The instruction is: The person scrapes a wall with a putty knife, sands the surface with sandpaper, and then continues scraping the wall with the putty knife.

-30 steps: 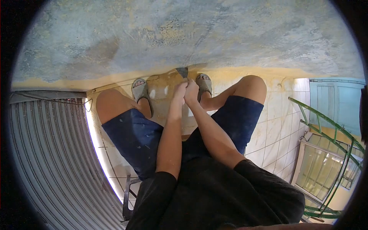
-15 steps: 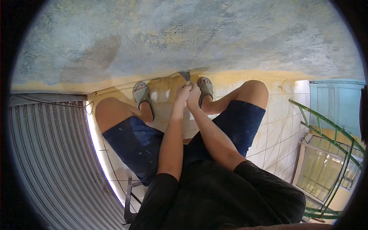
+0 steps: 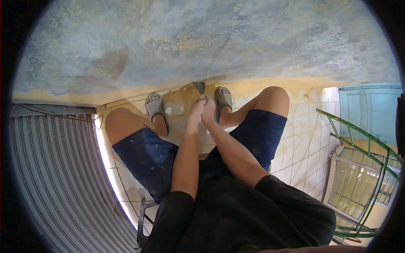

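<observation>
A scraper (image 3: pixel 199 87) with a dark flat blade points at the lower part of the worn grey-blue wall (image 3: pixel 160 46). Its blade is at the yellowish strip along the wall's foot; whether it touches cannot be made out. Both my hands are closed round its handle, side by side between my knees. My left hand (image 3: pixel 197 108) is on the left of the grip and my right hand (image 3: pixel 208 110) on the right. Most of the handle is hidden by my fingers.
Sandals (image 3: pixel 156 110) on my feet stand on the stained tiled floor (image 3: pixel 299 143). A corrugated shutter (image 3: pixel 59 168) is on the left, with a dark stool leg (image 3: pixel 141 219) near it. Green metal rails (image 3: pixel 358 128), a window frame (image 3: pixel 352 181) and a blue door (image 3: pixel 367 111) are right.
The scraper and both hands have shifted slightly to the left and a little down in the view. My right knee has moved slightly left. The grip stays the same.
</observation>
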Tool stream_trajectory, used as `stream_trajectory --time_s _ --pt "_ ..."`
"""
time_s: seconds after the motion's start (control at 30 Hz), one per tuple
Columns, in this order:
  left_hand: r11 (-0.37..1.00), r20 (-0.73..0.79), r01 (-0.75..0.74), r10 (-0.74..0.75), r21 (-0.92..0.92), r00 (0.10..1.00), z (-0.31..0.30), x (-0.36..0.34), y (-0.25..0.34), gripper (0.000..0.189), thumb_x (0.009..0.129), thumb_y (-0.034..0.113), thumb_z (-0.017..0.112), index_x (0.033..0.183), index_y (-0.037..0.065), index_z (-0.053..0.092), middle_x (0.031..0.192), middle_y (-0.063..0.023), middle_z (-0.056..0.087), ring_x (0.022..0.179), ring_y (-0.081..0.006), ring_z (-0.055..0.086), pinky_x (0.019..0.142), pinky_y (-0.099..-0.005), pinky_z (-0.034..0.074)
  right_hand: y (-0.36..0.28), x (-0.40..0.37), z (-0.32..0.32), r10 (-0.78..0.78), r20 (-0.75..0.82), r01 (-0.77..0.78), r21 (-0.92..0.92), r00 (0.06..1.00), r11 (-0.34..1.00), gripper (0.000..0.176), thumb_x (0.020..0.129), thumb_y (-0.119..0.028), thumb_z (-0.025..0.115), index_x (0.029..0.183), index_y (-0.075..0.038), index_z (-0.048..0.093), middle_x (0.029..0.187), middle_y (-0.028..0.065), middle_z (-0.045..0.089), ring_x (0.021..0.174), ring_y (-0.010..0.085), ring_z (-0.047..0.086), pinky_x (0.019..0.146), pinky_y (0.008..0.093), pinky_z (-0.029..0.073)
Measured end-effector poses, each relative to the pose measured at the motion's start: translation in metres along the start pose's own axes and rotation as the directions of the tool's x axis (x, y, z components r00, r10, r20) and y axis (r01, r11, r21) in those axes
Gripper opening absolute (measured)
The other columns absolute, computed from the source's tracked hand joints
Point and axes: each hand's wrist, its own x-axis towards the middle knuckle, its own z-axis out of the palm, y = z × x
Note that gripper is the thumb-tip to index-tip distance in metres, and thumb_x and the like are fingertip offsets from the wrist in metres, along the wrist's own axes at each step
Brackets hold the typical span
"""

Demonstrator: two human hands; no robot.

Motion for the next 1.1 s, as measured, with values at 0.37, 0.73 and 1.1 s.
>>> stream_trajectory --time_s 0.37,0.73,1.1 --pt "0.985 0.052 -0.030 0.022 0.170 0.998 -0.001 -0.006 0.013 0.022 0.081 0.012 0.062 0.098 -0.001 0.066 0.091 -0.0083 0.066 0.085 -0.0180 0.061 0.075 -0.0314 0.046 -0.007 0.004 0.004 0.151 -0.083 -0.150 0.021 0.985 0.988 0.026 0.083 -0.019 0.059 0.089 0.006 0.061 0.076 0.0204 0.064 0.072 0.0310 0.063 0.067 0.0395 0.047" --pt "0.999 0.009 -0.040 0.040 -0.014 0.999 -0.006 0.006 -0.005 0.019 0.081 0.010 0.064 0.097 0.000 0.062 0.099 -0.0064 0.065 0.089 -0.0186 0.060 0.077 -0.0309 0.046 -0.003 -0.004 0.010 0.051 -0.135 -0.066 -0.108 0.990 0.992 0.025 0.085 -0.021 0.058 0.086 0.004 0.061 0.074 0.0219 0.063 0.071 0.0311 0.064 0.065 0.0403 0.047" --pt "0.993 0.030 -0.058 0.056 0.102 0.998 -0.021 0.023 -0.009 0.008 0.080 0.005 0.064 0.087 0.001 0.065 0.088 -0.0056 0.065 0.080 -0.0164 0.062 0.069 -0.0305 0.047 -0.033 -0.012 0.003 0.103 -0.115 -0.107 -0.029 0.988 0.994 0.022 0.086 -0.018 0.058 0.085 0.004 0.060 0.074 0.0196 0.064 0.069 0.0296 0.063 0.064 0.0394 0.047"
